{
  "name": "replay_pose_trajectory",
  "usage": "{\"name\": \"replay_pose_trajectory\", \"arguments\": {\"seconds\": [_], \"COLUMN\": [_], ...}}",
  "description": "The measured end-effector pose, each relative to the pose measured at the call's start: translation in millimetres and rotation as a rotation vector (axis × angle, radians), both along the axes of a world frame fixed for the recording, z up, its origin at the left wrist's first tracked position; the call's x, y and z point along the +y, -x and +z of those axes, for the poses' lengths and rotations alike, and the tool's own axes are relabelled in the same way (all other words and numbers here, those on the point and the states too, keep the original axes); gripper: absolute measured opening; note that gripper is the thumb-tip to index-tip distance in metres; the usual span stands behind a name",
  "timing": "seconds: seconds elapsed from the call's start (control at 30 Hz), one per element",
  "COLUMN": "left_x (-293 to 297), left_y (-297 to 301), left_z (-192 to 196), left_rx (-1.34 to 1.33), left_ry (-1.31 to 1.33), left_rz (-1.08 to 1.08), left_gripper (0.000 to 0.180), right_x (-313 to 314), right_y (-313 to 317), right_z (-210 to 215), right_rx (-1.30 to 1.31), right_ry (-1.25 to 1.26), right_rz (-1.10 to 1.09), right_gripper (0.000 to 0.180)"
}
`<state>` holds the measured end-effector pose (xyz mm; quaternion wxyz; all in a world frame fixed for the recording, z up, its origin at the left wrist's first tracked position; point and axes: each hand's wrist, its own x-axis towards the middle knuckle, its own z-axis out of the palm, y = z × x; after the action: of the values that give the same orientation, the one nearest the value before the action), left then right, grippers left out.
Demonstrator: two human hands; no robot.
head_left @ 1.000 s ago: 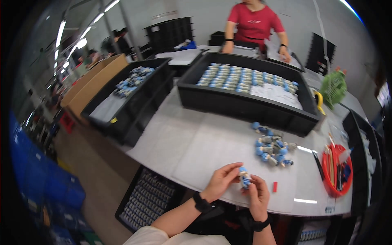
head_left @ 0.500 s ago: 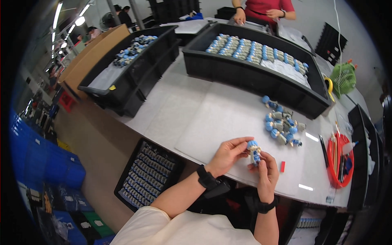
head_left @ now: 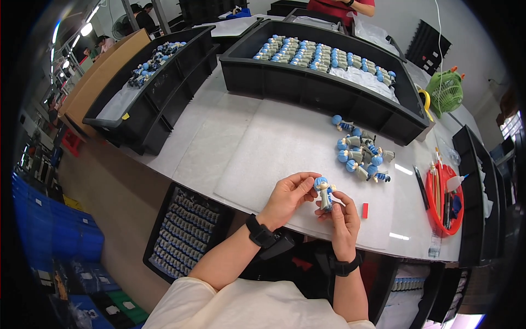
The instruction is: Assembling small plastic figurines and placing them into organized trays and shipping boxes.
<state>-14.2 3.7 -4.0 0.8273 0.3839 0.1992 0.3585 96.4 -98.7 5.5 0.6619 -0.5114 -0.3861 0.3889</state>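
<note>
Between my two hands a small blue-haired figurine with a pale grey coat stands upright above the white table sheet. The fingertips of my left hand pinch it at the head. My right hand grips it lower, around the base and side. A loose heap of similar figurines lies beyond my hands to the right, some on their sides. Close to my right hand is a little red block.
A black crate at the back holds rows of figurines; another crate stands left. A red basket with brushes and a bottle sits right. Below the table edge is a filled tray. A co-worker stands behind.
My view has shifted, so the scene sits further left and higher. The figurine has turned in my fingers, showing more of its pale coat. The co-worker's hands have moved.
</note>
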Motion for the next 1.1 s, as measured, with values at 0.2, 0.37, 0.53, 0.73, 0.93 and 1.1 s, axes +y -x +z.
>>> {"name": "replay_pose_trajectory", "arguments": {"seconds": [0.2,0.37,0.53,0.73,0.93,1.1], "left_x": [2.9,3.6,1.0,0.5,-0.3,0.7], "left_y": [1.1,2.1,1.8,1.9,2.1,2.2], "left_z": [-3.7,-4.9,0.6,-2.0,-0.1,-2.1], "left_rx": [0.002,-0.011,0.034,0.041,0.067,0.082], "left_ry": [-0.052,-0.058,-0.094,-0.202,-0.188,-0.195], "left_rz": [-0.03,-0.024,-0.004,0.044,0.056,0.041], "left_gripper": [0.024,0.024,0.024,0.025,0.025,0.026], "right_x": [1.7,3.1,3.4,3.7,3.9,2.5], "right_y": [0.0,1.3,-1.8,-1.2,-1.4,-0.9], "right_z": [0.3,0.2,-3.7,-3.4,-3.8,-3.8], "right_rx": [0.027,0.073,0.067,0.057,0.027,0.071], "right_ry": [-0.003,0.002,0.016,0.013,0.009,-0.047], "right_rz": [0.001,0.003,0.006,0.012,0.02,0.028], "right_gripper": [0.03,0.031,0.031,0.031,0.032,0.035]}}
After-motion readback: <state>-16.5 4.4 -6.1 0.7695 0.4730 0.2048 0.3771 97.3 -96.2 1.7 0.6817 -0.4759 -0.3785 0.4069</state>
